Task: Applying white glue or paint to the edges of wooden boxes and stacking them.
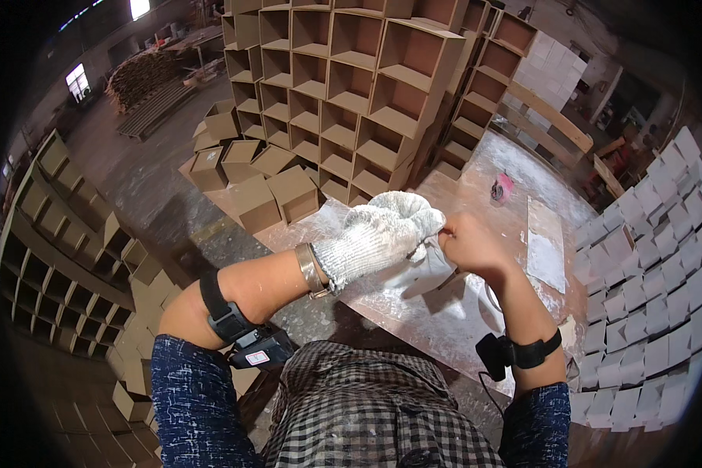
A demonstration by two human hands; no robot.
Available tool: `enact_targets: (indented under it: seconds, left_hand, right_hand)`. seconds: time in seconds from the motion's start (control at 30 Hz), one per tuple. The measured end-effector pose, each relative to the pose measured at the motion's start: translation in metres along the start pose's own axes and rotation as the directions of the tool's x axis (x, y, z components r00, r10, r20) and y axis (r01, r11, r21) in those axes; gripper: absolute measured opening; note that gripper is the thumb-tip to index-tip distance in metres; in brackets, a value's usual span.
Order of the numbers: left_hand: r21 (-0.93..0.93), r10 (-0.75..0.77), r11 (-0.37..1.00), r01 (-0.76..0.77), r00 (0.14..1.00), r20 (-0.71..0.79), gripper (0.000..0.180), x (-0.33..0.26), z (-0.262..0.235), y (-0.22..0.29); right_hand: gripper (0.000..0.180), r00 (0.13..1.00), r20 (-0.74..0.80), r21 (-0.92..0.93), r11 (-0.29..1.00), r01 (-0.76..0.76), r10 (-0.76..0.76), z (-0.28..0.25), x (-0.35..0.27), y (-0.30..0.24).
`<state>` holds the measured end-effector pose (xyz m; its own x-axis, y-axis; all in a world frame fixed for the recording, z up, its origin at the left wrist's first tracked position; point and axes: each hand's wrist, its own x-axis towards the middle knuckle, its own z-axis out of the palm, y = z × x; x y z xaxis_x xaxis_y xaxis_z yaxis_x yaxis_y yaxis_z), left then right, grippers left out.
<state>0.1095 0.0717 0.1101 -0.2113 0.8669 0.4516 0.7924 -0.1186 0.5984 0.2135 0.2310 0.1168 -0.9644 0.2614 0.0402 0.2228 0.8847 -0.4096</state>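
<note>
My left hand [384,232] wears a white knitted glove and is held over the worktable [382,300], its fingers curled closed. Bare and closed into a fist, my right hand [477,245] meets the gloved fingertips. Whatever is pinched where the two hands meet is too small and hidden to make out. Just under the hands shows a pale, whitish shape [425,274], partly covered by them; whether it is held or lies on the table I cannot tell.
Brown open boxes [355,78] are stacked high beyond the table, with loose ones [261,199] at its far left. White-covered pieces stand in rows [647,304] on the right. A pink item [502,189] and a whitish board [546,246] lie on the table. More boxes [62,257] rise left.
</note>
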Motion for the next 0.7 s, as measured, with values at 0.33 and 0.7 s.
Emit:
enact_targets:
  seconds: [0.33, 0.7]
  left_hand:
    - [0.306, 0.161, 0.942, -0.136, 0.985, -0.059, 0.03, -0.001, 0.01, -0.006]
    - [0.223, 0.254, 0.948, -0.229, 0.963, -0.089, 0.012, -0.036, 0.037, -0.039]
  right_hand:
    - [0.025, 0.973, 0.143, 0.902, 0.428, -0.053, -0.181, 0.057, 0.035, 0.019]
    - [0.019, 0.795, -0.24, 0.289, 0.741, 0.606, -0.557, 0.05, 0.02, -0.02]
